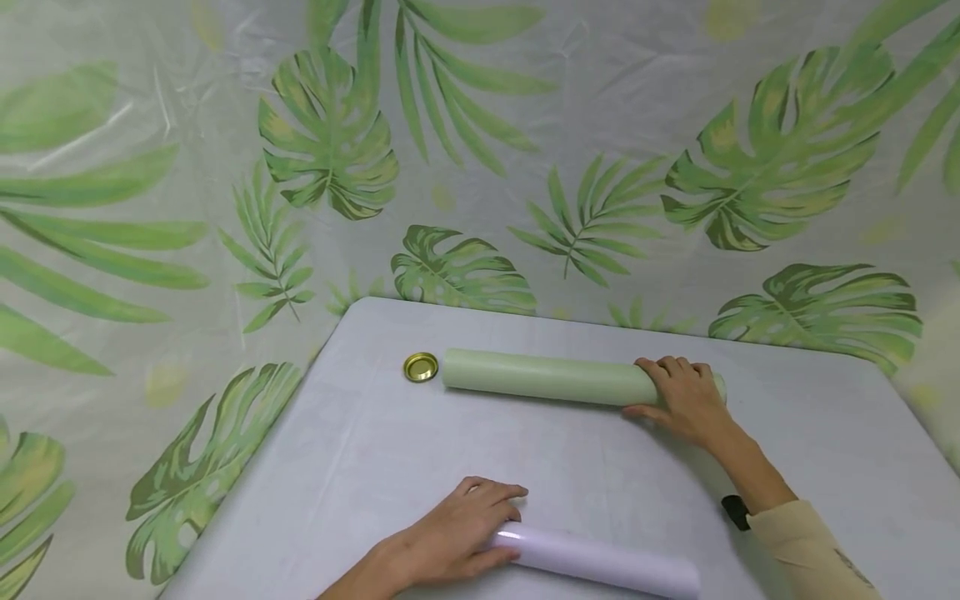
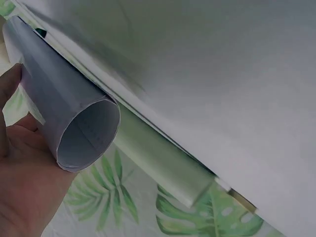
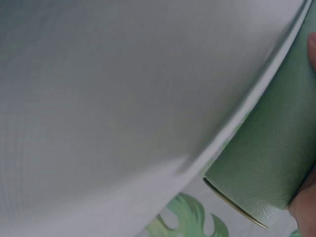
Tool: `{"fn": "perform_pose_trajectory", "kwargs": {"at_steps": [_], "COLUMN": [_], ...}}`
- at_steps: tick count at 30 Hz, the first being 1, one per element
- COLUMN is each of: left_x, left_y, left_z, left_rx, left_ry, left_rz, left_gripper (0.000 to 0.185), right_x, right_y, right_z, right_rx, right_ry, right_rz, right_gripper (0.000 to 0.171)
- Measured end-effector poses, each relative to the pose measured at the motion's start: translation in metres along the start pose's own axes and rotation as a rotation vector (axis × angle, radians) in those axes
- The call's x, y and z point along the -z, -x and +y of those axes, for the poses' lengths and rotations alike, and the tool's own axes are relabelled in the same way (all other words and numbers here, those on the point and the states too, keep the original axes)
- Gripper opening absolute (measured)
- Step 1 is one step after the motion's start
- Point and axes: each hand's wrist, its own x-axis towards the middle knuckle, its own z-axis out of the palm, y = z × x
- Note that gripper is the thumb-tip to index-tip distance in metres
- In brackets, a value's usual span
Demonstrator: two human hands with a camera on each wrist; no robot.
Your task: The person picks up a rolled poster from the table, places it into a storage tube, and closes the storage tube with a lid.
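Note:
A long pale green tube [image 1: 543, 377] lies across the far part of the table. My right hand [image 1: 682, 400] grips it near its right end, fingers over the far side and thumb on the near side. A gold-coloured rim edges the tube [image 3: 261, 173] in the right wrist view. Closer to me, my left hand [image 1: 461, 533] holds a white paper roll [image 1: 600, 560] by its left end, thumb and fingers on opposite sides. From the left wrist, the roll [image 2: 59, 74] shows a hollow open end. A round gold lid [image 1: 421, 367] lies beside the green tube's left end.
The white-topped table [image 1: 360, 467] has rounded far corners. Behind it and along its left side hangs a leaf-patterned covering [image 1: 465, 167]. A dark band [image 1: 735, 512] is on my right wrist, at the end of a beige sleeve [image 1: 810, 546].

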Motion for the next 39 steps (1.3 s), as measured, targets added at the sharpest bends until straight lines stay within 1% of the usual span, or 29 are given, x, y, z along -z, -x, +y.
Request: {"fn": "perform_pose_trajectory", "kwargs": {"at_steps": [3,7,10,14,18,23,29,35,39], "left_x": [0.007,0.021,0.032,0.044,0.054,0.072,0.092,0.098,0.1], "left_y": [0.004,0.013,0.02,0.031,0.04,0.053,0.068,0.082,0.09], "left_z": [-0.01,-0.026,-0.038,-0.053,-0.065,-0.079,-0.095,-0.114,-0.125], "left_rx": [0.055,0.14,0.211,0.29,0.348,0.385,0.413,0.45,0.473], "left_ry": [0.045,0.09,0.111,0.098,0.082,0.103,0.12,0.087,0.1], "left_rz": [0.031,0.066,0.078,0.099,0.129,0.161,0.224,0.272,0.291], "left_gripper": [0.028,0.027,0.028,0.028,0.028,0.027,0.026,0.027,0.028], "right_x": [0.006,0.013,0.018,0.025,0.032,0.041,0.054,0.064,0.069], "right_y": [0.004,0.013,0.022,0.032,0.04,0.052,0.068,0.082,0.088], "right_z": [0.004,0.011,0.018,0.027,0.036,0.045,0.056,0.063,0.066], "right_rx": [0.016,0.017,0.011,0.01,0.019,0.014,-0.012,-0.012,0.013], "right_ry": [0.018,0.02,0.008,0.004,0.006,0.007,0.008,-0.007,-0.01], "right_rz": [0.051,0.094,0.114,0.134,0.172,0.206,0.24,0.276,0.308], "right_gripper": [0.08,0.079,0.079,0.079,0.081,0.083,0.086,0.088,0.089]}}
